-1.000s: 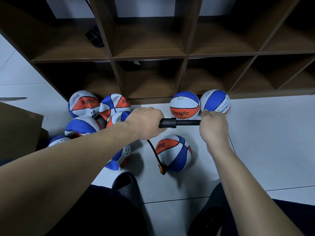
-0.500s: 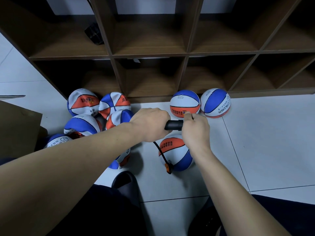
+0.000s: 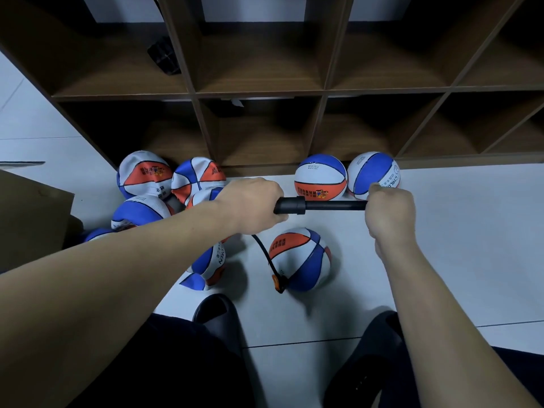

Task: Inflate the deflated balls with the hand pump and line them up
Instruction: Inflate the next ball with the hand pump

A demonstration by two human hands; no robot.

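I hold a black hand pump (image 3: 321, 205) level over the floor. My left hand (image 3: 253, 204) grips its barrel and my right hand (image 3: 388, 212) grips the handle, with the rod drawn out between them. A black hose (image 3: 265, 257) runs down from the barrel to an orange nozzle (image 3: 276, 282) stuck in a red, white and blue ball (image 3: 303, 259) on the floor below the pump. Two round balls (image 3: 321, 178) (image 3: 372, 175) stand side by side against the shelf base. Several limp, dented balls (image 3: 147, 178) lie heaped at the left, partly behind my left arm.
A dark wooden cubby shelf (image 3: 323, 92) fills the back, with a black object (image 3: 164, 58) in one upper-left cell. A brown cardboard box (image 3: 32, 219) sits at the left edge. My two dark slippers (image 3: 217, 316) rest on the white tiled floor (image 3: 471, 245) near the ball.
Half a second ago the pump rod was pushed in, my right hand close to my left. My right hand has since pulled the handle out to the right.
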